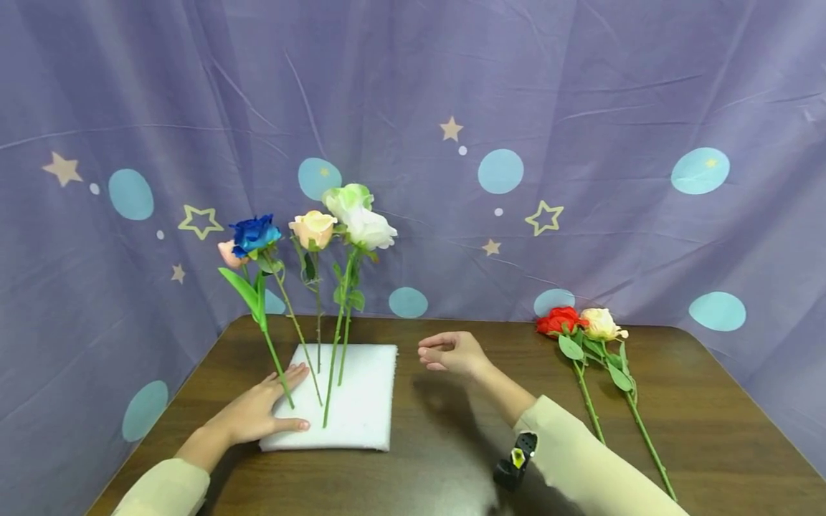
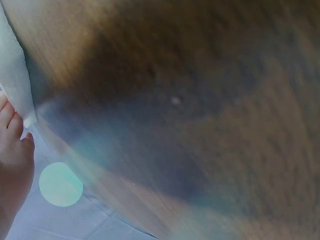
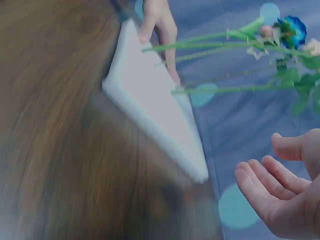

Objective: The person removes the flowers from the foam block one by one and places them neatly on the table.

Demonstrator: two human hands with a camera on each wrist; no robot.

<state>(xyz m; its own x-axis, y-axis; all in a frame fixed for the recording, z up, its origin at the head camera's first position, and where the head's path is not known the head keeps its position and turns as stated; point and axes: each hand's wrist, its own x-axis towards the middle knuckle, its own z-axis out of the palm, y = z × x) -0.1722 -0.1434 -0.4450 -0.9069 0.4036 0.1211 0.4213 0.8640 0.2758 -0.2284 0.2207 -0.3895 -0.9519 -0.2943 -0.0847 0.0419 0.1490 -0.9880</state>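
My left hand (image 1: 254,412) rests flat on the left part of a white foam block (image 1: 364,416), fingers and thumb spread around the nearest stems. Several artificial flowers stand upright in the foam: a pink tulip (image 1: 230,254), a blue rose (image 1: 254,235), a peach rose (image 1: 313,228), a white rose (image 1: 371,230) and a greenish-white bloom (image 1: 348,198) partly behind it. To the right of the block, my right hand (image 1: 457,354) is held above the table, its fingers loosely bent and nothing between them. In the right wrist view, that hand's palm (image 3: 287,205) and fingers show empty.
A red rose (image 1: 558,321) and a cream rose (image 1: 600,324) lie side by side on the right of the brown wooden table (image 1: 452,459). Behind the table hangs a purple curtain (image 1: 413,86) with stars and dots. A black device (image 1: 516,462) is strapped to the right wrist.
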